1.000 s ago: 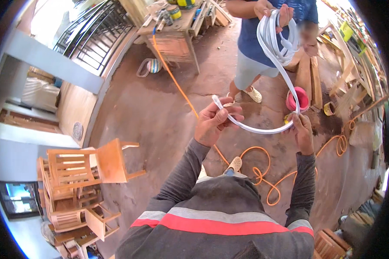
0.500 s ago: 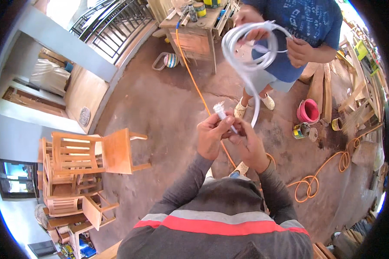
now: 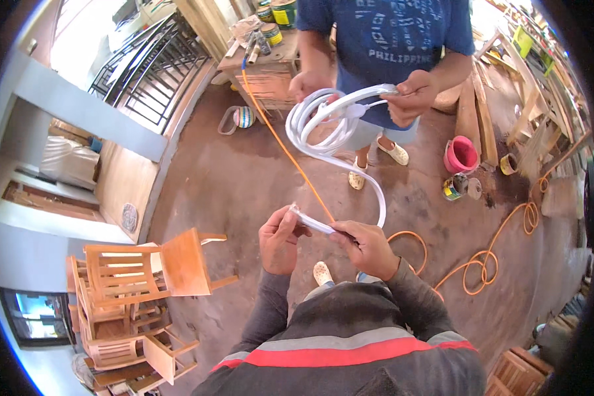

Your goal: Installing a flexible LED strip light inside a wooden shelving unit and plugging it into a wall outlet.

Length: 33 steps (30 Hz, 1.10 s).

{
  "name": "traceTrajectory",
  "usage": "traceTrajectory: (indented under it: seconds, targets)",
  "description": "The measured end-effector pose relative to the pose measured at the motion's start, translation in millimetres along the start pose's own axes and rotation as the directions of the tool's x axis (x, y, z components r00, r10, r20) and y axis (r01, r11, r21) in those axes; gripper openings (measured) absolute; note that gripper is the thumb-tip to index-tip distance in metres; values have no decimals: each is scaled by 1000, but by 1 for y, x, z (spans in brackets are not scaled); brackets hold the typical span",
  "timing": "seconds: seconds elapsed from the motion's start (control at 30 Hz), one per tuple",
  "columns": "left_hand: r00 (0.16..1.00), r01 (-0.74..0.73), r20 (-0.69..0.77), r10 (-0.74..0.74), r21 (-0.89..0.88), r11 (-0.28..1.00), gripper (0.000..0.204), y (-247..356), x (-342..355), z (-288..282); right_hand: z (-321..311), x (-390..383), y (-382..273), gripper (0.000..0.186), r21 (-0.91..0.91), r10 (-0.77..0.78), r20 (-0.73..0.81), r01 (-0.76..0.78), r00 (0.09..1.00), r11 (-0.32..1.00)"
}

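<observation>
A flat white flexible strip (image 3: 313, 222) runs between my hands. My left hand (image 3: 280, 241) pinches its loose end, which has a small pale tip between thumb and fingers. My right hand (image 3: 366, 245) grips the strip a little further along, fingers wrapped round it. From there the strip loops up to a white coil (image 3: 313, 125) with a cord and plug, held in front of me by another person in a blue shirt (image 3: 383, 39). That person's hand (image 3: 412, 96) grips the strip near the coil's top; their other hand is at the coil's left side.
An orange hose (image 3: 280, 142) crosses the floor. Stacked wooden chairs (image 3: 122, 270) stand at left. A workbench (image 3: 267, 89) with cans, a pink bucket (image 3: 461, 155), open cans (image 3: 454, 187) and leaning timber (image 3: 482, 125) lie ahead. A metal railing (image 3: 142, 69) is at upper left.
My hands moved down and left, and now sit further apart along the strip than half a second ago. The other person's coil has come lower and left, toward me.
</observation>
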<state>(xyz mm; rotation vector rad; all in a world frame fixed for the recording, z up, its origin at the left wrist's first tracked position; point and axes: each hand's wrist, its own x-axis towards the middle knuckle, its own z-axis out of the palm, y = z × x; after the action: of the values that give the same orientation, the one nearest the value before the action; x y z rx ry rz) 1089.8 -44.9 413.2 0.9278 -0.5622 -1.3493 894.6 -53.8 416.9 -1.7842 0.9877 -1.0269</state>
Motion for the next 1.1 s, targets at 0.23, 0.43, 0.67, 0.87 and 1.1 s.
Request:
traceTrajectory:
  seconds: [0.23,0.43,0.67,0.87,1.1]
  targets:
    - [1000,-18,13,18,32,999,22,-4,-3,-7,-3,-3,-5,19,30,66,12,-66,998,997]
    - [997,26,73,-23,-31,999,19,-8,4,-6,-10,-8,1,39,-57,52,16,-51,999,997]
    - [996,31,82,-40,106,994,21,-14,2,-5,-47,9,-38,71,471,192,-417,31,888,882]
    - [987,122,85,-134,136,983,19,-17,6,-2,-77,25,-44,73,542,207,-287,-19,935,840]
    - [990,108,76,-120,141,984,17,-19,11,6,-77,28,-38,72,538,219,-366,13,905,843]
